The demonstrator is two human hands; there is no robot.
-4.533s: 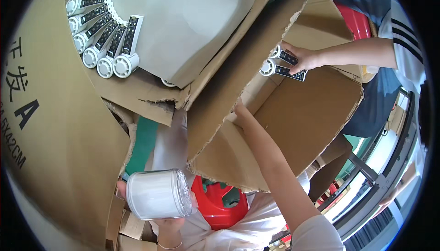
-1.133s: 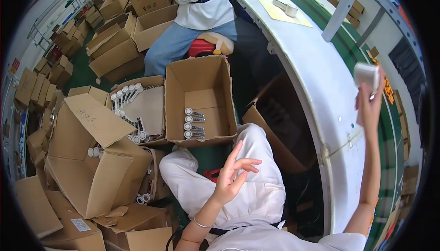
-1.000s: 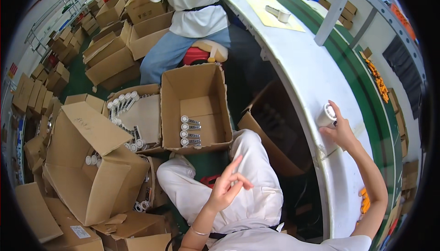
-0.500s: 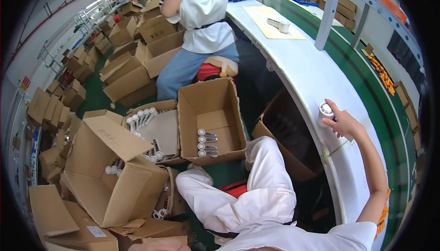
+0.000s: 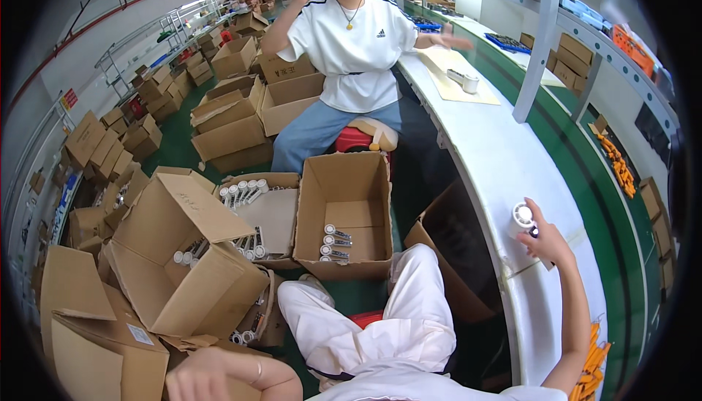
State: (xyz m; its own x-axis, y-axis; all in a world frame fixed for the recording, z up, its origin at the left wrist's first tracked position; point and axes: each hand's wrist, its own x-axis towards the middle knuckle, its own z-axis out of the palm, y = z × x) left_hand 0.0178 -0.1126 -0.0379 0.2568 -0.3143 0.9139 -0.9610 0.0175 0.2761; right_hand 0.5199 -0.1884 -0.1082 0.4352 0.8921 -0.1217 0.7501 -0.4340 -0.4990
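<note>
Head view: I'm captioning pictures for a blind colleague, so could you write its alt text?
A person's right hand grips a white, round-headed device at a white workbench; the left hand, blurred, is near open cardboard boxes. A co-worker sits beyond.

The long white tabletop (image 5: 475, 137) is carrying a yellow sheet (image 5: 444, 55), and a white gadget (image 5: 470, 85) is lying on that sheet. Cardboard boxes (image 5: 230, 145) are standing on the green floor (image 5: 170, 152).

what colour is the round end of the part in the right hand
The round end in the right hand is white, seen in the head view.
</note>
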